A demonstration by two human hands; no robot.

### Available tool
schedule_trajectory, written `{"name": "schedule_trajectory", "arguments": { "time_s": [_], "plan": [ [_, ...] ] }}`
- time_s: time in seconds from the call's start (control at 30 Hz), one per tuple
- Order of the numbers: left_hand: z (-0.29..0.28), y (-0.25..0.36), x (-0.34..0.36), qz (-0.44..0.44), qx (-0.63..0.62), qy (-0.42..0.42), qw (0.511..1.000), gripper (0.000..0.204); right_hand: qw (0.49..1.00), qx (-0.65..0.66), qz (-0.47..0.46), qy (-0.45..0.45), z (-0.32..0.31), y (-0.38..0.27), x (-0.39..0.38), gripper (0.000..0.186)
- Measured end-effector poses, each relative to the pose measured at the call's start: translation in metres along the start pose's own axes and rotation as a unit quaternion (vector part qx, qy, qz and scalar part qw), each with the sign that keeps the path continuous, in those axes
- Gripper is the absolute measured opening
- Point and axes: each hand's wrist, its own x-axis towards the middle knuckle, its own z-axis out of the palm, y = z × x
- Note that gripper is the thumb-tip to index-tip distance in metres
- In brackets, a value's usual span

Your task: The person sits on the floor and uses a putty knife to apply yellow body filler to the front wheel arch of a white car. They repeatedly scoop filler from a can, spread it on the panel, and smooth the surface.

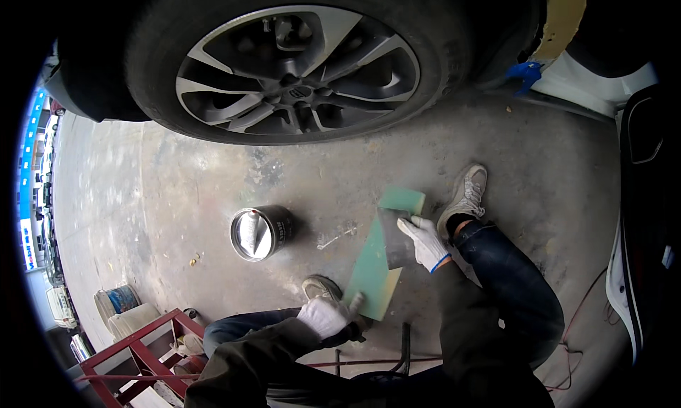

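Note:
My left hand [326, 316], in a white glove, grips the lower end of a long, pale green board [379, 298], its thumb over the face and partly blurred. My right hand [425, 241], in a white glove with a blue cuff, is closed on a dark grey, thin rectangular piece [394, 255] lying against the board’s upper part; its thumb is on top. An open dark can [280, 230] stands on the floor to the left, with a whitish tube-like object in it. My two shoes are on either side of the board.
A car wheel [298, 96] fills the top, with masking paper and blue tape [525, 74] at right. A dark panel [642, 160] edges the right. A red metal frame [138, 348] and buckets [117, 301] are lower left. A red hose [571, 351] crosses the concrete floor [170, 195].

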Motion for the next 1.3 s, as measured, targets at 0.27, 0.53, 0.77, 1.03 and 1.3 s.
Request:
{"name": "schedule_trajectory", "arguments": {
  "time_s": [0.27, 0.53, 0.77, 1.03, 1.3],
  "plan": [
    [-0.080, -0.077, -0.003, -0.320, -0.093, 0.313, 0.890, 0.067, 0.762, -0.510, -0.328, -0.227, 0.081, -0.048, -0.029, 0.022],
    [0.005, -0.094, -0.016, -0.349, -0.395, 0.172, 0.832, 0.031, 0.933, -0.334, -0.134, 0.014, 0.083, -0.050, -0.010, 0.030],
    [0.042, -0.090, -0.017, -0.395, -0.544, 0.192, 0.715, 0.031, 0.920, -0.272, -0.153, 0.239, -0.010, 0.114, 0.095, 0.039],
    [0.023, -0.075, -0.009, -0.412, -0.515, 0.194, 0.726, 0.034, 0.938, -0.240, -0.096, 0.233, 0.077, 0.094, 0.079, 0.032],
    [0.031, -0.077, -0.006, -0.389, -0.610, 0.241, 0.647, 0.034, 0.919, -0.297, -0.083, 0.245, 0.041, 0.140, 0.053, 0.022]
  ]
}}
